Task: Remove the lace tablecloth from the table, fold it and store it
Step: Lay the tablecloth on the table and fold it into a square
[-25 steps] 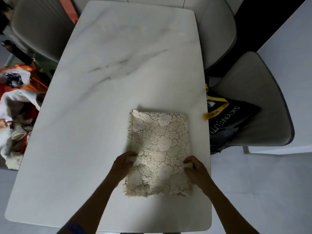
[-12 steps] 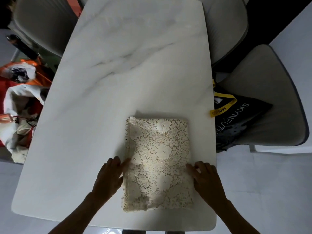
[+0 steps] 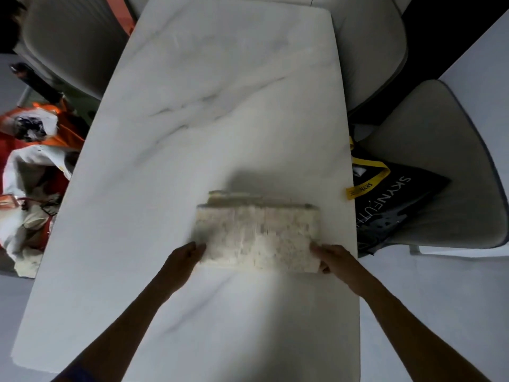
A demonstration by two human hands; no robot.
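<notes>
Lace tablecloth (image 3: 257, 238), blurred, mid-fold at lower centre of frame on white marble table (image 3: 220, 106). Left hand (image 3: 183, 257) & right hand (image 3: 334, 259) each grip a near corner. Best: bring near edge square onto far edge w/ both sides level, then press flat.

Grey upholstered chairs (image 3: 440, 166) flank the scene; a black bag (image 3: 394, 205) with yellow straps lies on one, orange and white clutter (image 3: 30, 172) heaped on the floor opposite
</notes>
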